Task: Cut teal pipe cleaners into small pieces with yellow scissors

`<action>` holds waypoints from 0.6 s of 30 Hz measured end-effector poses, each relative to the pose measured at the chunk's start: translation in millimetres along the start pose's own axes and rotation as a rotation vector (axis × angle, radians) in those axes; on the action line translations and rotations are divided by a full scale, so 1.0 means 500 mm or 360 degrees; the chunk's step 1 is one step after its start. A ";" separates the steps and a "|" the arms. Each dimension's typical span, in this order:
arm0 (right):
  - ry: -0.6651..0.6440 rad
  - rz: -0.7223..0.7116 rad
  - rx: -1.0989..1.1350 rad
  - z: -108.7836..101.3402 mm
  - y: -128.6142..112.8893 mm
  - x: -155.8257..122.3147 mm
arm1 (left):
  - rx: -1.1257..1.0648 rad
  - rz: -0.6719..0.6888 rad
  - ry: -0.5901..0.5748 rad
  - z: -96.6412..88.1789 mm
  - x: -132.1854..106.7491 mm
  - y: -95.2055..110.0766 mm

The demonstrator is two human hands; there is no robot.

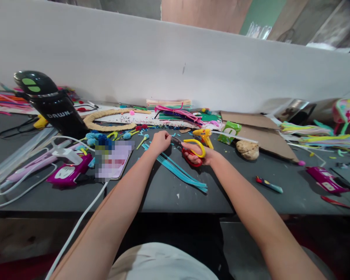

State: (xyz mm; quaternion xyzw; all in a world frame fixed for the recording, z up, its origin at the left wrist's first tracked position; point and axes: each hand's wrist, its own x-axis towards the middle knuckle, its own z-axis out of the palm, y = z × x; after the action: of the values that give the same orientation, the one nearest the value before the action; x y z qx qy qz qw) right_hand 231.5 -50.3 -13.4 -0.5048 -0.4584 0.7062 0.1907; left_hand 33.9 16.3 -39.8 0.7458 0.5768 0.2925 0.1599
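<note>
My right hand (196, 151) grips a pair of scissors (203, 147) with a yellow and a red handle loop. The blades point left, towards my left hand (161, 142), whose fingers are pinched together beside the tips. What sits between those fingers is too small and hidden to make out. Below both hands, a bunch of light-blue pipe cleaners (182, 173) lies slantwise on the dark table (163, 200). Tiny blue clippings are scattered around my left hand. A short yellow-green stem with a blue tuft (142, 141) rests just left of it.
To the left are a phone (121, 159) with a cable, a purple box (70, 171) and a black bottle (61, 111). Behind the scissors stands a yellow glue gun (203, 136). Cardboard (268, 140), a utility knife (269, 184) and more pipe cleaners (323, 140) lie right.
</note>
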 end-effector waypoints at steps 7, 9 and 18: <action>-0.0097 0.0065 0.0064 0.009 0.012 -0.007 | -0.0064 -0.0054 0.0052 -0.026 0.000 -0.020; -0.0065 -0.0066 0.0106 0.013 0.013 -0.022 | -0.0098 -0.0090 0.0085 -0.042 -0.002 -0.029; 0.0395 -0.0531 0.0044 0.010 0.004 -0.079 | -0.0098 -0.0204 0.0021 -0.064 -0.012 -0.053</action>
State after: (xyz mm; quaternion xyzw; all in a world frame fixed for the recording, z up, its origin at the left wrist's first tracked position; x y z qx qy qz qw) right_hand 243.9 -82.2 6.6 -0.5023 -0.4990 0.6034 0.3668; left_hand -7.1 15.1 -31.7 0.7001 0.6150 0.3043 0.1973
